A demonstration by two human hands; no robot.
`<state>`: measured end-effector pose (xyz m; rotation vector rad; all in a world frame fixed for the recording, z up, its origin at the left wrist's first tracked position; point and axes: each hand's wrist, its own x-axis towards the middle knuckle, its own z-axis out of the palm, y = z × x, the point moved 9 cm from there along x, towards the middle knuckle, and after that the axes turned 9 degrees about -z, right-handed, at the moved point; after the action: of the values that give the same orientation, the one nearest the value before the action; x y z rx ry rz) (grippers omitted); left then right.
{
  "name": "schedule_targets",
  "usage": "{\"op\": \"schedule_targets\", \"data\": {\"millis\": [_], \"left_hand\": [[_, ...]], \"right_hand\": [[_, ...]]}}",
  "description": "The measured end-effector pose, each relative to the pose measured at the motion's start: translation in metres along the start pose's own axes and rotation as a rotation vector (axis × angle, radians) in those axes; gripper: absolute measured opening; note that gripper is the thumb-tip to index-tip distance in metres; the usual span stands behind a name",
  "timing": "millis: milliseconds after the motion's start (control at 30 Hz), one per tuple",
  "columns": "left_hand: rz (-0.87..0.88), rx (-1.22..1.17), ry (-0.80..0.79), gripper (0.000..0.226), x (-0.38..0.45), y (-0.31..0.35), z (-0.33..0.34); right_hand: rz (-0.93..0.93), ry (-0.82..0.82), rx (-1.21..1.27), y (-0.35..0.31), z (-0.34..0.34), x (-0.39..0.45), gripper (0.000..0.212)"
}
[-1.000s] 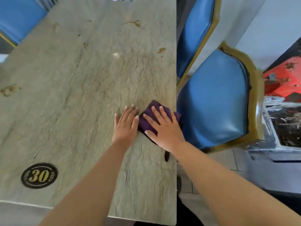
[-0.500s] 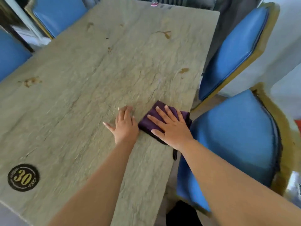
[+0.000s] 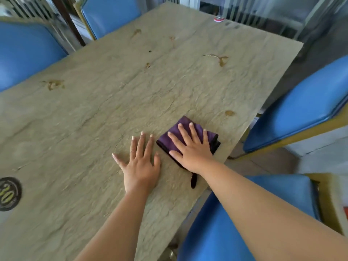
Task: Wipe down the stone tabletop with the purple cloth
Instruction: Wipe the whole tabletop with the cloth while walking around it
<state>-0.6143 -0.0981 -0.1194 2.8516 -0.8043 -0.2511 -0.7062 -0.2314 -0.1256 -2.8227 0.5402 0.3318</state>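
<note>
A: Starting at the left edge, the black round number badge (image 3: 8, 194) sits flush on the stone tabletop (image 3: 90, 117), half cut off by the frame. Lots of bare slab beyond it.

B: And a brown stain (image 3: 54, 84) up near the left edge, by the blue chair (image 3: 24, 53) tucked against that side.

A: Moving in, the left hand (image 3: 140, 164) lies flat on the stone, fingers spread wide, nothing held. Open surface ahead of it, all the way to the far end.

B: Just beside it, the purple cloth (image 3: 179, 133), folded, lying on the slab near the right edge. The right hand (image 3: 192, 149) is pressed flat on top, fingers splayed, palm down rather than clutching.

A: A dark strap (image 3: 193, 180) trails out from under the wrist, close to the edge.

B: Little room on that side. A small stain (image 3: 229, 113) lies beyond the cloth, then the edge, then another blue chair (image 3: 301, 110) close alongside.

A: A ring-shaped stain (image 3: 218, 59) farther up, and a red-and-white cap (image 3: 219, 19) at the far end.
</note>
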Motion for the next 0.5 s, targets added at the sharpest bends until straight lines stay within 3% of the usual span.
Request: {"op": "schedule_targets", "data": {"millis": [67, 133, 367, 433, 500], "left_hand": [[0.012, 0.001, -0.007, 0.057, 0.0, 0.001, 0.0], [0.014, 0.002, -0.013, 0.057, 0.0, 0.0, 0.0], [-0.098, -0.002, -0.091, 0.057, 0.0, 0.01, 0.006], [-0.187, -0.054, -0.073, 0.06, 0.001, 0.028, 0.005], [-0.282, -0.092, -0.057, 0.061, 0.003, 0.045, 0.006]], "right_hand": [[-0.191, -0.117, -0.03, -0.008, 0.01, -0.012, 0.065], [-0.263, -0.189, -0.029, 0.007, 0.009, -0.021, 0.067], [0.128, -0.033, 0.046, 0.066, -0.014, 0.009, 0.067], [0.05, -0.027, -0.002, 0.06, -0.017, 0.017, 0.066], [-0.181, -0.059, -0.066, 0.054, -0.017, 0.014, 0.065]]}}
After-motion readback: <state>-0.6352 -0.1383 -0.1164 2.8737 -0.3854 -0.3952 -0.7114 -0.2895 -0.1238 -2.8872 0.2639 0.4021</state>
